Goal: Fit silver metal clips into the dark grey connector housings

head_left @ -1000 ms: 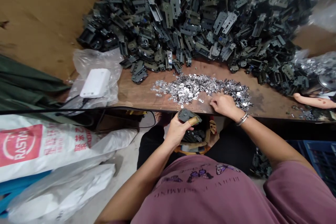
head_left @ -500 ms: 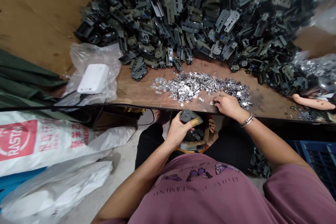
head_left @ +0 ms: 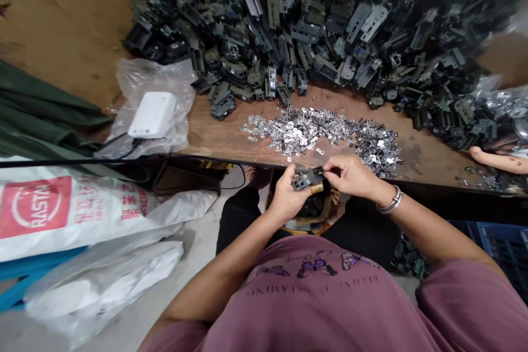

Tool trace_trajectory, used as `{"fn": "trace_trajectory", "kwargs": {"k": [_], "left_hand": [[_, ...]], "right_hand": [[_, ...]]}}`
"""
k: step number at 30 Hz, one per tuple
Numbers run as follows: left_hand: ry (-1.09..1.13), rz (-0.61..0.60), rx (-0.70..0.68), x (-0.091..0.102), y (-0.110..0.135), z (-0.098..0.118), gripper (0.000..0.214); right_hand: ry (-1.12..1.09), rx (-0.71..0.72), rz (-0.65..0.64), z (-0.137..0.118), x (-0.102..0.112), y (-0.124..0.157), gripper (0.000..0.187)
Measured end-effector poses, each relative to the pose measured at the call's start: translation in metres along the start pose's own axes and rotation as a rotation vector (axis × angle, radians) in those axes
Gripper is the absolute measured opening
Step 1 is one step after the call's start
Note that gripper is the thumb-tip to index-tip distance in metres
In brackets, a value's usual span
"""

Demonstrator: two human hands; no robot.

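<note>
My left hand (head_left: 287, 196) is closed around a dark grey plastic part (head_left: 306, 177), held just in front of the wooden bench edge (head_left: 218, 148). My right hand (head_left: 350, 176) has its fingertips pinched at the right end of that same part; whatever small piece it may hold is too small to make out. A spread of small shiny metal clips (head_left: 322, 133) lies on the bench just beyond both hands. Behind it rises a big heap of dark plastic parts (head_left: 313, 27). A container with more dark parts (head_left: 309, 212) sits in my lap under the hands.
A white box in a clear plastic bag (head_left: 152, 115) lies at the bench's left end. White sacks (head_left: 70, 214) lie on the floor at left. A blue crate (head_left: 499, 245) stands lower right. Another person's hand (head_left: 497, 160) rests at the far right edge.
My right hand left the metal clips and came back to the grey part in my left hand. The left hand lifted the part slightly and turned it.
</note>
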State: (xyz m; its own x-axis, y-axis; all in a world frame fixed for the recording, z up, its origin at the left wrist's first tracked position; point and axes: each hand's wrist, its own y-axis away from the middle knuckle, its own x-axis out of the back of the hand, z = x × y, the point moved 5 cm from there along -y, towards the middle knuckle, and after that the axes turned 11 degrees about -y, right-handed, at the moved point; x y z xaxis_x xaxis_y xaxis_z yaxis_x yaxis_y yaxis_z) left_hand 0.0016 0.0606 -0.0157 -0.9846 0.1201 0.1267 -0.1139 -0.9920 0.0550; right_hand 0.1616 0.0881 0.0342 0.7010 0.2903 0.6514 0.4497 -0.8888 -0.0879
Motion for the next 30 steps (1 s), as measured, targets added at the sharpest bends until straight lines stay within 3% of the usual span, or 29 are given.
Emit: {"fn": "trace_trajectory", "kwargs": {"k": [6, 11, 14, 16, 19, 22, 27, 30], "left_hand": [[-0.054, -0.079, -0.055, 0.001, 0.013, -0.001, 0.045], [-0.009, -0.108, 0.030, 0.008, 0.023, -0.012, 0.049], [-0.016, -0.132, 0.041, 0.011, 0.028, -0.008, 0.050], [-0.015, -0.124, 0.054, 0.014, 0.030, -0.003, 0.050], [-0.010, -0.066, 0.076, 0.019, 0.032, 0.005, 0.048], [-0.035, -0.033, 0.039, 0.020, 0.033, 0.008, 0.045], [-0.011, -0.060, -0.111, 0.014, 0.034, -0.001, 0.034], [0.032, -0.134, -0.091, 0.016, 0.035, -0.008, 0.041]], "right_hand": [[0.026, 0.080, -0.133, -0.021, 0.004, 0.013, 0.012], [0.040, 0.359, 0.011, -0.031, -0.003, 0.035, 0.019], [-0.034, 0.420, 0.069, -0.032, -0.016, 0.045, 0.019], [-0.160, 0.293, 0.173, -0.025, -0.019, 0.046, 0.014], [-0.542, -0.098, 0.335, -0.003, -0.022, 0.047, 0.014], [-0.985, -0.411, 0.258, 0.008, -0.044, 0.045, 0.032], [-1.363, -0.575, 0.266, 0.012, -0.067, 0.039, 0.035], [-1.444, -0.592, 0.219, 0.014, -0.069, 0.039, 0.038]]}}
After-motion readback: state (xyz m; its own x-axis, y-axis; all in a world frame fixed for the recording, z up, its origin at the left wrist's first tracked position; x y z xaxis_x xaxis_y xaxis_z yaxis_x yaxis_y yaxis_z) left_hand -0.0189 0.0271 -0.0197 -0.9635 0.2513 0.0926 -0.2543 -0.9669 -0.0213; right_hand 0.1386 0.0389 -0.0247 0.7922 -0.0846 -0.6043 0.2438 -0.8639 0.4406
